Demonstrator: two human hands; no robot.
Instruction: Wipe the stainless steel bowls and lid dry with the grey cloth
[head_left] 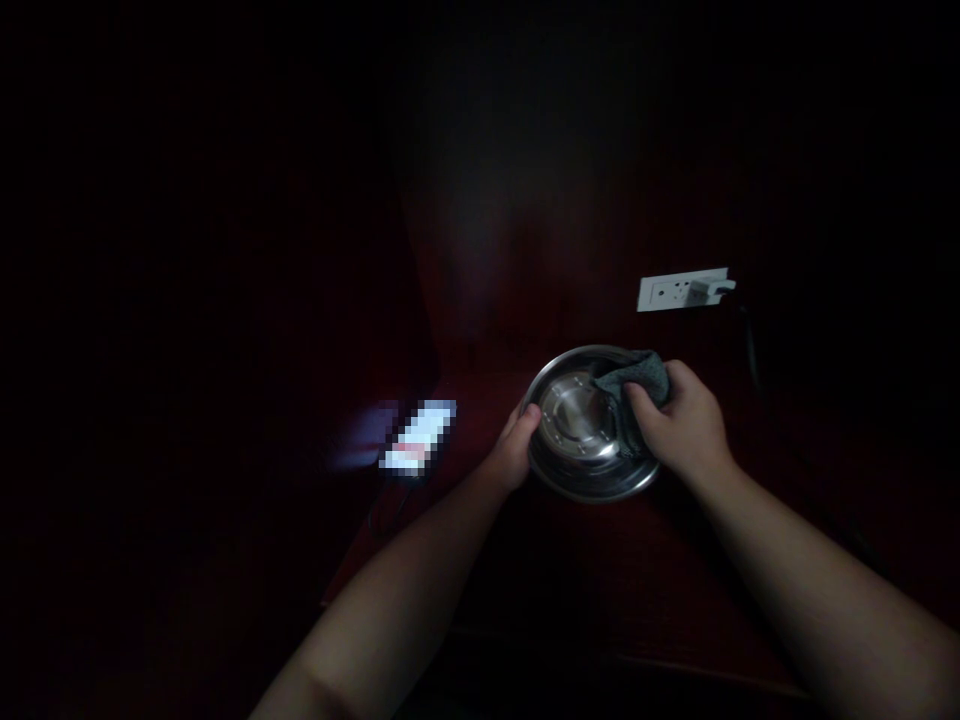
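A shiny round metal bowl (574, 415) is tilted so that its inside faces me. My left hand (517, 445) grips its left rim, thumb over the edge and the other fingers hidden behind. At the right rim, my right hand (682, 420) is closed on a dark grey-green cloth (641, 385). The cloth is folded over the rim and hangs against the bowl's inner wall.
The room is very dark. A lit phone (420, 437), its screen pixelated, lies left of the bowl on a dark red table (585, 570). Behind, a white wall socket (679, 290) holds a white plug (712, 288) with a cable running down.
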